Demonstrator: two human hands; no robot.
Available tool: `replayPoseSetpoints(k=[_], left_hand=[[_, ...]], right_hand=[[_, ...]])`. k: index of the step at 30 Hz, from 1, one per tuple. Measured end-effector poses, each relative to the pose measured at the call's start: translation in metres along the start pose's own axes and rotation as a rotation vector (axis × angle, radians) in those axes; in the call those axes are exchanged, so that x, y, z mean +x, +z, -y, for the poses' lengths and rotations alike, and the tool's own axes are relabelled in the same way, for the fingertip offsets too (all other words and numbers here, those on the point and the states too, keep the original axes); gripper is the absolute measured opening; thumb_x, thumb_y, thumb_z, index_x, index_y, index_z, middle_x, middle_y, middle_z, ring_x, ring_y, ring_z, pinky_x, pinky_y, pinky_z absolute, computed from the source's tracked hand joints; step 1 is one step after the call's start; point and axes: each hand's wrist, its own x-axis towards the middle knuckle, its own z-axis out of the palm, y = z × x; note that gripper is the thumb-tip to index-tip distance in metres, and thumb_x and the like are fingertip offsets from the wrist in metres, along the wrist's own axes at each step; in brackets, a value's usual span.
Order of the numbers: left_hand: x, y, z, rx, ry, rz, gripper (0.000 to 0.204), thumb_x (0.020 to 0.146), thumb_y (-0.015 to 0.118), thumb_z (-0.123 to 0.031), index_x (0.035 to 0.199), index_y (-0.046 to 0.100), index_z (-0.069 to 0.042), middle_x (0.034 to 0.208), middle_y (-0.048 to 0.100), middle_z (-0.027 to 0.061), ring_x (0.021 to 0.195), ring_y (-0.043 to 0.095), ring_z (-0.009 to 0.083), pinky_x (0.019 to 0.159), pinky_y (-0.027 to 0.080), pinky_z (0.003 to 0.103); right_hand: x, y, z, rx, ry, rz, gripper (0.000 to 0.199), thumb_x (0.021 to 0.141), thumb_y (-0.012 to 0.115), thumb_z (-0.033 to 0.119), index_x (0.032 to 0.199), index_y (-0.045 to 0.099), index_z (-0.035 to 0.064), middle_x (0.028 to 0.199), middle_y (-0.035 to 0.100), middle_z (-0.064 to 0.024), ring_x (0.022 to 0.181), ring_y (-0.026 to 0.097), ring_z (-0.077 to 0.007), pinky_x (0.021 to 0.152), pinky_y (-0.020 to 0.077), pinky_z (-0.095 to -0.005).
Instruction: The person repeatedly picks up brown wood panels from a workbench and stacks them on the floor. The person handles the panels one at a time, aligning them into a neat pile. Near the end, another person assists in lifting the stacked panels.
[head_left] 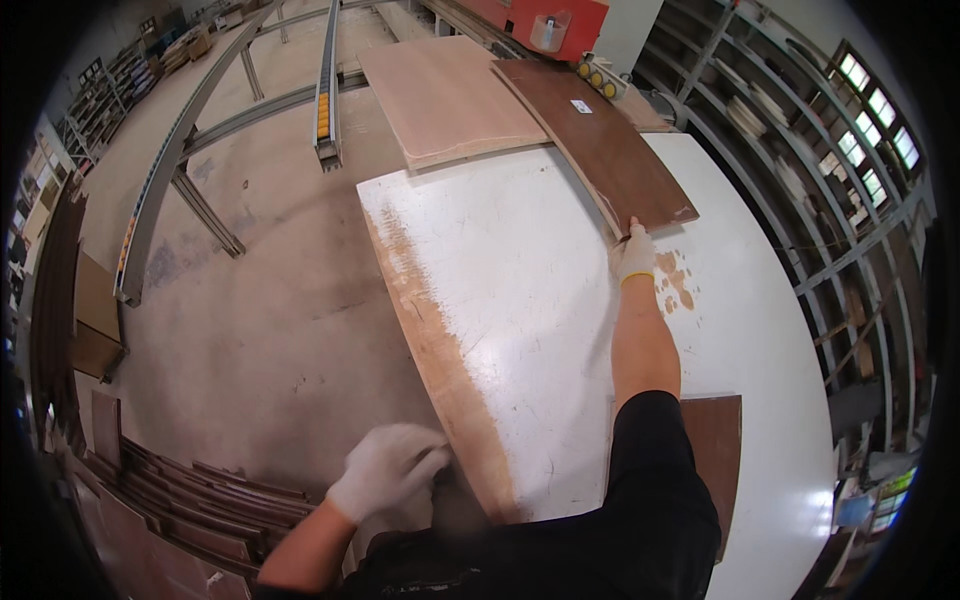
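Observation:
My right hand (634, 252), in a white glove with a yellow cuff edge, reaches far over the white table (540, 320). It grips the near edge of a dark brown wooden board (610, 145), fingertips on top. A small white label (581, 106) sits on that board. The board's far left part overlaps a wider, light pinkish-brown panel (450, 95). My left hand (390, 470), also gloved, hangs in the air beside the table's worn left edge. Its fingers are loosely bent and somewhat blurred, with nothing visible between them.
Another brown board (715, 460) lies on the table by my right sleeve. Stacked dark boards (200, 500) are at the lower left. Metal roller rails (327, 110) stand on the floor at the far left. A red machine (560, 30) is at the back; shelving (770, 130) lines the right.

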Motion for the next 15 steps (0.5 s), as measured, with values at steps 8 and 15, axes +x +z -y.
replayPoseSetpoints(k=[8,15], left_hand=[[0.249,0.091,0.009,-0.499,-0.22,-0.32,0.058,0.099,0.067,-0.039,0.139,0.059,0.002,0.13,0.067,0.0199,0.122,0.062,0.028,0.102,0.05,0.038],[0.31,0.083,0.024,-1.62,-0.45,-0.581,0.039,0.099,0.067,-0.014,0.136,0.062,0.0,0.133,0.067,0.0138,0.122,0.063,0.0307,0.105,0.051,0.043]], right_hand=[[-0.114,0.037,-0.103,-0.697,-0.32,0.389,0.022,0.095,0.065,0.016,0.107,0.069,-0.0024,0.103,0.068,-0.0143,0.088,0.065,-0.0284,0.077,0.0544,-0.0401],[-0.169,0.057,-0.127,-1.903,-0.134,0.675,0.043,0.102,0.05,0.028,0.134,0.061,0.0011,0.146,0.058,-0.0239,0.133,0.057,-0.039,0.11,0.0462,-0.048]])
